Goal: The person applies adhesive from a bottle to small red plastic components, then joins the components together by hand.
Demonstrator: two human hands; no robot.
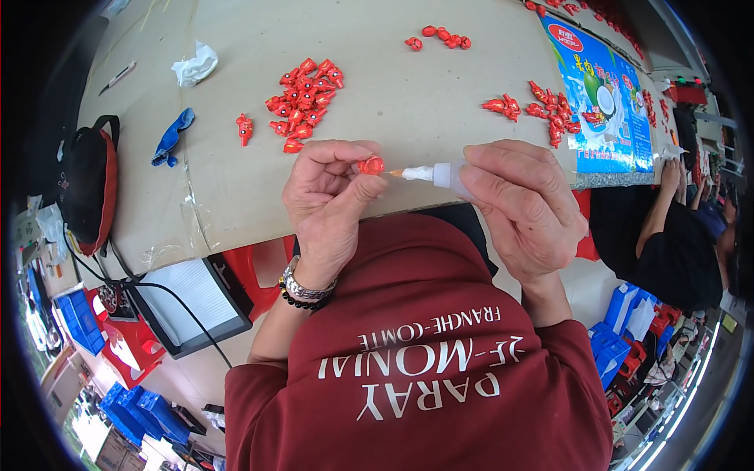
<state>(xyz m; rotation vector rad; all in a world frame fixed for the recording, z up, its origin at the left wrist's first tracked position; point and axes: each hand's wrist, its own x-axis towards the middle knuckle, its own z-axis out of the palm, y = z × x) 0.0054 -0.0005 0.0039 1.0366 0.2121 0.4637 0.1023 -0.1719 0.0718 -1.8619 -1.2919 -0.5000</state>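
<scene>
Over the table's near edge, my left hand [334, 192] pinches a small red plastic part [371, 165] between thumb and forefinger. My right hand [528, 200] is closed round a translucent white glue bottle [445, 174], its body mostly hidden by my fingers. The bottle lies level, with its thin nozzle tip [397, 173] pointing left at the red part; whether they touch I cannot tell. Beyond my left hand is a pile of small red parts [306, 98], with a single red part [245, 129] lying left of it.
More red parts [556, 114] lie at the right, beside a blue printed sheet [601, 102]. A few stand at the back [446, 36]. Crumpled tissue [195, 64], a blue wrapper [173, 137], a cutter knife [118, 77] and a black-red bag [88, 184] are leftward. A co-worker [667, 220] sits at the right.
</scene>
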